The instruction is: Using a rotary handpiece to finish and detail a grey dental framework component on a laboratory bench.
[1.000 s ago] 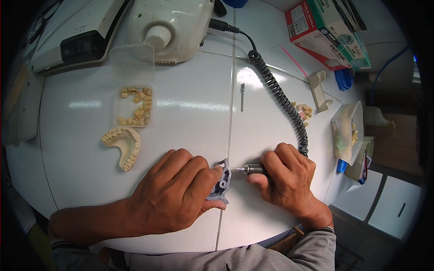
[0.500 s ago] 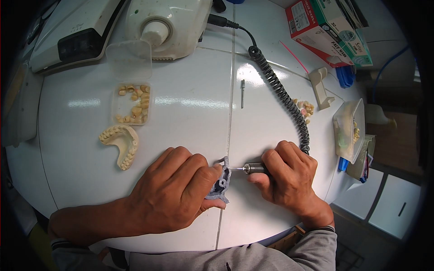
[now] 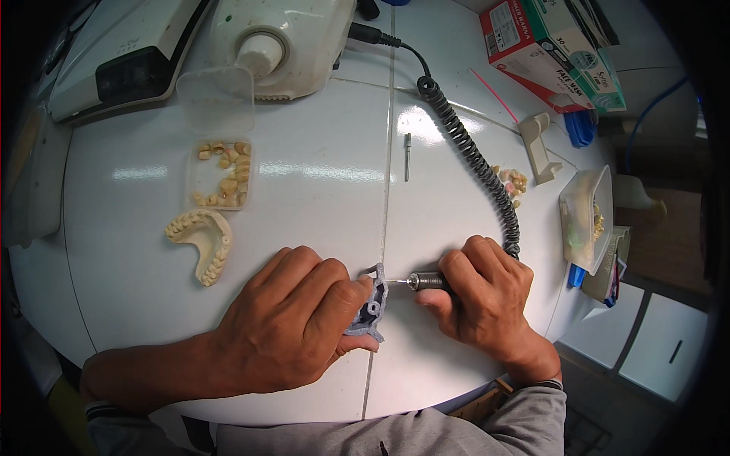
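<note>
My left hand (image 3: 293, 319) grips a small grey-blue dental piece (image 3: 371, 304) near the front of the white table (image 3: 319, 197). In my right hand (image 3: 483, 296) is a metal rotary handpiece (image 3: 426, 281), its thin burr tip touching the grey piece. A black coiled cord (image 3: 475, 163) runs from the handpiece up to a white motor unit (image 3: 281, 42) at the back.
A cream dental arch model (image 3: 201, 239) and a clear tray of tooth pieces (image 3: 220, 175) lie at the left. A loose burr (image 3: 407, 156) lies mid-table. A white holder (image 3: 536, 144), a clear container (image 3: 585, 216) and cardboard boxes (image 3: 551, 42) sit at the right.
Both hands stay at the same spot with the burr against the grey piece. The view has shifted slightly; nothing on the table has moved.
</note>
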`<state>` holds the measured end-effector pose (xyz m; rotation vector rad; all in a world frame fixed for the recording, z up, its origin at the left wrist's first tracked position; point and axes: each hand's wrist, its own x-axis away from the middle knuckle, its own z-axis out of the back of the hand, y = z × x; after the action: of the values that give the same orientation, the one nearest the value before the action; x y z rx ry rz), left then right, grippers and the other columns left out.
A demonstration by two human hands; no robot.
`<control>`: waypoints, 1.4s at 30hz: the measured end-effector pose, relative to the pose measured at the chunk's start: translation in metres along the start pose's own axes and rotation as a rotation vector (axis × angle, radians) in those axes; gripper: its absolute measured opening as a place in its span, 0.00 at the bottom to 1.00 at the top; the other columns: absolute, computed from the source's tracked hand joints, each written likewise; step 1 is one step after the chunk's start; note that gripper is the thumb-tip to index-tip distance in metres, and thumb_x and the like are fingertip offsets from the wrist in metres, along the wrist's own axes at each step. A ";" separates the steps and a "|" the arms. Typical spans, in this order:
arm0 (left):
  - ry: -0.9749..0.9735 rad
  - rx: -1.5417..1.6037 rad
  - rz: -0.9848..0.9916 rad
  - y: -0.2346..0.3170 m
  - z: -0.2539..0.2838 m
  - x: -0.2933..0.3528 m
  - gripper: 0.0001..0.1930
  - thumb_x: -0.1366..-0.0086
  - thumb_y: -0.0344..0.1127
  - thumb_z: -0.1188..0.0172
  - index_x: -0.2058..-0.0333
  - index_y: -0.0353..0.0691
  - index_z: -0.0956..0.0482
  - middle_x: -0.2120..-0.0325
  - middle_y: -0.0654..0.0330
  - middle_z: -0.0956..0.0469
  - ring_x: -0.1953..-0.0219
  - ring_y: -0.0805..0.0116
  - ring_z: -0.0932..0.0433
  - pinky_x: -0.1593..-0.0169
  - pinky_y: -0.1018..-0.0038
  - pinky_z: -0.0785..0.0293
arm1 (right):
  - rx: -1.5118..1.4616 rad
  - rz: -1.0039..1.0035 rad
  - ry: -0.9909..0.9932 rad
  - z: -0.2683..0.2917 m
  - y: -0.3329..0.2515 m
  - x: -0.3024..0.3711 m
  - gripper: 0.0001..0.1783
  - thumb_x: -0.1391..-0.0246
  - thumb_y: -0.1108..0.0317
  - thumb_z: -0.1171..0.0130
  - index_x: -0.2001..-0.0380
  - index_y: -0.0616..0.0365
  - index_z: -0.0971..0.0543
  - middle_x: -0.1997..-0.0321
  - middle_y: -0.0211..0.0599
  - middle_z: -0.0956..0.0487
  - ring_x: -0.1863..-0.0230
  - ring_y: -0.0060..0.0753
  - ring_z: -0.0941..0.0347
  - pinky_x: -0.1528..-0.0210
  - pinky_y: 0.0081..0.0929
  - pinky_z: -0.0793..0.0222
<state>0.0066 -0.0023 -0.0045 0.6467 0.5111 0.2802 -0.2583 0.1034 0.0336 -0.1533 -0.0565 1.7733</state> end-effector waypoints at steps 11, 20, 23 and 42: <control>0.011 0.007 0.009 0.000 -0.002 0.001 0.30 0.31 0.55 0.28 0.52 0.27 0.19 0.70 0.54 0.25 0.68 0.60 0.27 0.65 0.63 0.29 | 0.000 0.001 0.016 -0.002 0.000 0.000 0.29 0.36 0.34 0.30 0.69 0.50 0.21 0.73 0.26 0.33 0.77 0.26 0.34 0.78 0.27 0.44; 0.005 0.006 0.009 0.000 -0.002 0.001 0.30 0.32 0.54 0.26 0.52 0.27 0.18 0.69 0.54 0.25 0.67 0.60 0.27 0.64 0.63 0.29 | 0.008 0.005 0.005 -0.001 0.001 0.001 0.29 0.35 0.34 0.30 0.68 0.50 0.20 0.73 0.25 0.33 0.77 0.25 0.34 0.78 0.27 0.44; -0.004 0.000 0.002 0.000 -0.001 0.000 0.30 0.33 0.54 0.26 0.52 0.27 0.19 0.69 0.54 0.25 0.67 0.60 0.27 0.64 0.63 0.29 | 0.006 0.009 0.009 -0.002 0.001 0.001 0.29 0.36 0.34 0.30 0.68 0.50 0.20 0.73 0.25 0.33 0.77 0.25 0.34 0.79 0.27 0.45; -0.009 0.005 0.009 0.000 0.000 0.000 0.30 0.32 0.54 0.27 0.51 0.27 0.18 0.69 0.54 0.25 0.67 0.60 0.27 0.64 0.63 0.29 | -0.002 0.009 -0.001 0.000 0.001 0.001 0.29 0.36 0.34 0.30 0.68 0.50 0.20 0.73 0.25 0.32 0.77 0.25 0.33 0.79 0.26 0.44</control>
<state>0.0068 -0.0023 -0.0040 0.6554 0.5003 0.2842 -0.2593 0.1044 0.0334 -0.1548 -0.0583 1.7821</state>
